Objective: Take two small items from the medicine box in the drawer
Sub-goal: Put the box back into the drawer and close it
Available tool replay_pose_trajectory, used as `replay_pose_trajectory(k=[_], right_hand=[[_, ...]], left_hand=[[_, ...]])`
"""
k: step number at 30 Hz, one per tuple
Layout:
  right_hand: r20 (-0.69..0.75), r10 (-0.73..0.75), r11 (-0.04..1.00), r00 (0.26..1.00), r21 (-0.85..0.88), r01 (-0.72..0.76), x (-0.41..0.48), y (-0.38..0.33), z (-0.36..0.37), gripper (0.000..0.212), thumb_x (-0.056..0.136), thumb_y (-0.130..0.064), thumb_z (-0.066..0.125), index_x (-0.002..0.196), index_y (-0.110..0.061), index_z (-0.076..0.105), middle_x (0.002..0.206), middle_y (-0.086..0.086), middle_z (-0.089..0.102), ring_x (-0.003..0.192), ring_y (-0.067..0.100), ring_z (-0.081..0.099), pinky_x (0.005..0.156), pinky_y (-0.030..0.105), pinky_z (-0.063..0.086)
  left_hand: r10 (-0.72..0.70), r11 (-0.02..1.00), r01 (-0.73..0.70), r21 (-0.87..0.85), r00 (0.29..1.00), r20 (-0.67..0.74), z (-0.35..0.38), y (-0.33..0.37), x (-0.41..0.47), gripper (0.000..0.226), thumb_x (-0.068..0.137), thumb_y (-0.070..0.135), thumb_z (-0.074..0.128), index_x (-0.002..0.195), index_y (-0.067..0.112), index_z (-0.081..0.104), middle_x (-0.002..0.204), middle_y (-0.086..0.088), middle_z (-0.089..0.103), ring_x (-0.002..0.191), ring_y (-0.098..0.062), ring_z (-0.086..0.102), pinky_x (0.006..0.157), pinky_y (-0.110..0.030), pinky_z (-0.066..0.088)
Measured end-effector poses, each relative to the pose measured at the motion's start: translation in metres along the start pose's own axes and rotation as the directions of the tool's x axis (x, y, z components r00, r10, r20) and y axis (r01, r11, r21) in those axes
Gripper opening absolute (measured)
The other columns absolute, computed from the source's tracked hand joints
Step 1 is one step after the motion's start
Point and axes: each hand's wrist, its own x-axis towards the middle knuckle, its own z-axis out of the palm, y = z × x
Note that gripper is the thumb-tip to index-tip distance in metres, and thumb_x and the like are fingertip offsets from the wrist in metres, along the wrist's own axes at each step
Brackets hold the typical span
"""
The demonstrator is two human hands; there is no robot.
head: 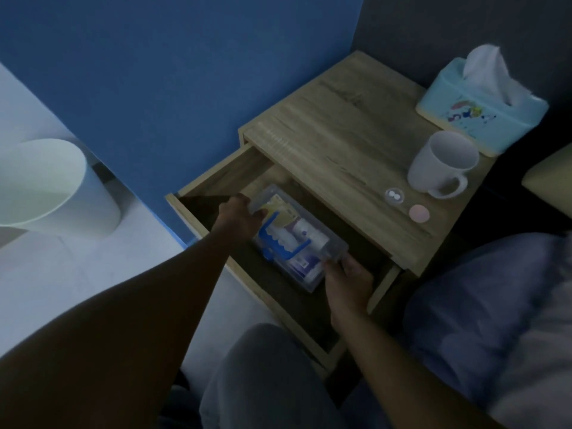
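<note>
Blue wall stands behind a small wooden nightstand in a dim room. Its drawer is pulled out wide. A clear medicine box with a blue handle is in the drawer, full of little packs and bottles. The left hand grips the far end of the box, fingers curled on its edge. The right hand grips the near end, fingers wrapped over the corner. The room is too dark to tell if the box sits on the drawer floor or is lifted a bit.

On top of the nightstand sits a white mug, and behind it a light blue tissue box. Near the mug lie a clear round cap with two white dots in it and a pink disc. A pale bin stands on the floor by the wall. Grey trousers show at the bottom, and bedding lies on the right.
</note>
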Motion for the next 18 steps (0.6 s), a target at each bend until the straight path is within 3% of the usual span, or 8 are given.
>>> replay_pose_trajectory(k=[4, 9, 13, 18], right_hand=[[0.022, 0.017, 0.999, 1.0, -0.029, -0.017, 0.007, 0.008, -0.002, 0.023, 0.088, -0.027, 0.069, 0.108, -0.039, 0.068, 0.105, -0.013, 0.072, 0.096, 0.001, 0.069, 0.08, 0.031, 0.06], [0.089, -0.01, 0.997, 0.996, -0.08, 0.017, 0.006, 0.007, -0.006, 0.037, 0.09, -0.023, 0.067, 0.124, -0.038, 0.062, 0.118, -0.012, 0.069, 0.107, 0.004, 0.066, 0.086, 0.031, 0.057], [0.167, -0.042, 0.99, 0.985, -0.13, 0.064, 0.001, 0.004, -0.006, 0.049, 0.091, -0.02, 0.066, 0.135, -0.036, 0.054, 0.125, -0.009, 0.065, 0.104, 0.004, 0.063, 0.072, 0.018, 0.052], [0.185, -0.092, 0.966, 0.978, -0.222, 0.133, -0.013, -0.002, -0.015, 0.044, 0.092, -0.026, 0.065, 0.134, -0.036, 0.053, 0.125, -0.01, 0.065, 0.092, -0.006, 0.058, 0.067, 0.012, 0.043]], left_hand=[[0.017, 0.999, -0.017, -0.046, 1.0, -0.003, 0.006, -0.002, -0.002, 0.039, 0.092, 0.03, 0.061, 0.127, 0.013, 0.052, 0.119, -0.008, 0.059, 0.105, -0.021, 0.062, 0.07, -0.028, 0.049], [-0.002, 0.999, 0.002, -0.049, 1.0, -0.004, 0.009, 0.002, -0.013, 0.045, 0.095, 0.03, 0.055, 0.135, 0.013, 0.044, 0.127, -0.012, 0.055, 0.112, -0.024, 0.059, 0.084, -0.038, 0.054], [0.056, 0.998, -0.057, 0.038, 0.998, 0.024, 0.009, 0.0, -0.025, 0.06, 0.098, 0.026, 0.05, 0.151, 0.016, 0.025, 0.15, -0.013, 0.037, 0.135, -0.032, 0.043, 0.103, -0.053, 0.045], [0.162, 0.984, -0.166, 0.065, 0.985, 0.061, 0.0, -0.012, -0.046, 0.065, 0.097, 0.023, 0.052, 0.153, 0.02, 0.019, 0.155, -0.012, 0.033, 0.138, -0.03, 0.04, 0.104, -0.051, 0.045]])
